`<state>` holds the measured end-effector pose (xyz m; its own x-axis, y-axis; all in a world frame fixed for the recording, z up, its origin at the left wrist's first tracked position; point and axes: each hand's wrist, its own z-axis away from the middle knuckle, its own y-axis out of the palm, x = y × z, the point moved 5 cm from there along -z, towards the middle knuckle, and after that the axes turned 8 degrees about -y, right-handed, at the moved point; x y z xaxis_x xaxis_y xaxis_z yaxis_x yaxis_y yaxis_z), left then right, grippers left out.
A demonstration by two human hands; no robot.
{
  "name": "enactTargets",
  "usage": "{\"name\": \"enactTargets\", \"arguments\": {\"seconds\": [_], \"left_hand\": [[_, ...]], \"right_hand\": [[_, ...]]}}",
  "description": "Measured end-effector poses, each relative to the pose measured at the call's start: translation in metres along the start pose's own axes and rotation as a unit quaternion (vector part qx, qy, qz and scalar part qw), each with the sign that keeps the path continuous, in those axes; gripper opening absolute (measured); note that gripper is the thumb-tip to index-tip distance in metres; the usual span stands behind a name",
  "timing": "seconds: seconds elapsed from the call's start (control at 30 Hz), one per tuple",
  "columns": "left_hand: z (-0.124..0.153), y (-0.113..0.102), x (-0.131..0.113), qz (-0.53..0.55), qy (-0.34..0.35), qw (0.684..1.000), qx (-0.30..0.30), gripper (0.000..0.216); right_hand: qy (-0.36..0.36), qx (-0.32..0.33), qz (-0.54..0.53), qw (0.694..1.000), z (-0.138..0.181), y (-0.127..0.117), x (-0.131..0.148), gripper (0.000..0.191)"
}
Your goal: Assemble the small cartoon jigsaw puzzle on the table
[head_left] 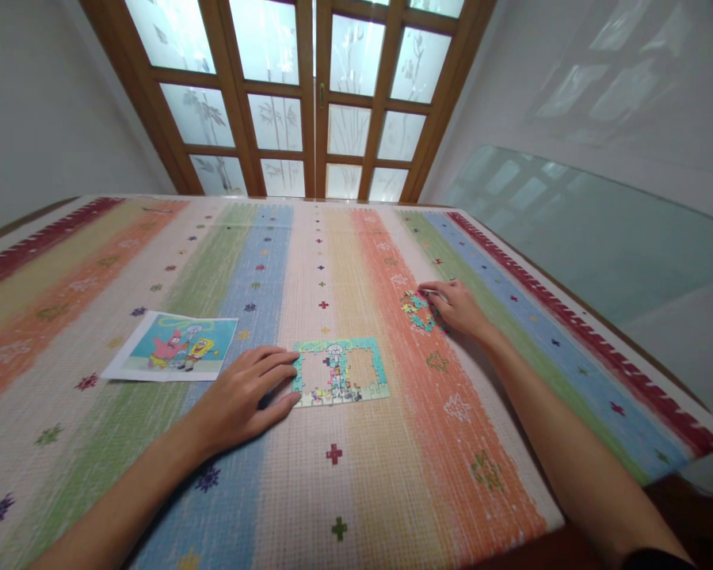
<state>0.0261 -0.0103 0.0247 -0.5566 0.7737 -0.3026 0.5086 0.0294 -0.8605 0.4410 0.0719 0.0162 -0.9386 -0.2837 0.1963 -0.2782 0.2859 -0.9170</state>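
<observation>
A partly assembled jigsaw puzzle (340, 371) lies on the striped tablecloth, its frame joined and two gaps inside. My left hand (243, 400) rests flat beside its left edge, fingers stretched out and touching the puzzle's border. My right hand (457, 307) reaches to a small pile of loose puzzle pieces (417, 309) further right, fingers curled and pinching among them. What the fingers hold is too small to make out.
A printed cartoon reference picture (175, 346) lies left of the puzzle. The striped tablecloth (333, 491) covers the table up to its right edge (630, 380). Wooden glazed doors (314, 95) stand beyond the far end, a glass panel at the right.
</observation>
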Motion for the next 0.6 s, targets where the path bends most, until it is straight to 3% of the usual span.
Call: {"name": "enactTargets", "arguments": {"seconds": [0.23,0.6], "left_hand": [[-0.0011,-0.001,-0.0002,0.008,-0.01,1.0,-0.001,0.018],[-0.0031,-0.0035,-0.0003,0.039,-0.021,0.999,-0.012,0.014]], "right_hand": [[0.016,-0.033,-0.009,0.999,-0.0037,-0.0005,0.007,0.024],[0.035,-0.058,-0.035,0.997,-0.0064,-0.0031,0.009,0.023]]}}
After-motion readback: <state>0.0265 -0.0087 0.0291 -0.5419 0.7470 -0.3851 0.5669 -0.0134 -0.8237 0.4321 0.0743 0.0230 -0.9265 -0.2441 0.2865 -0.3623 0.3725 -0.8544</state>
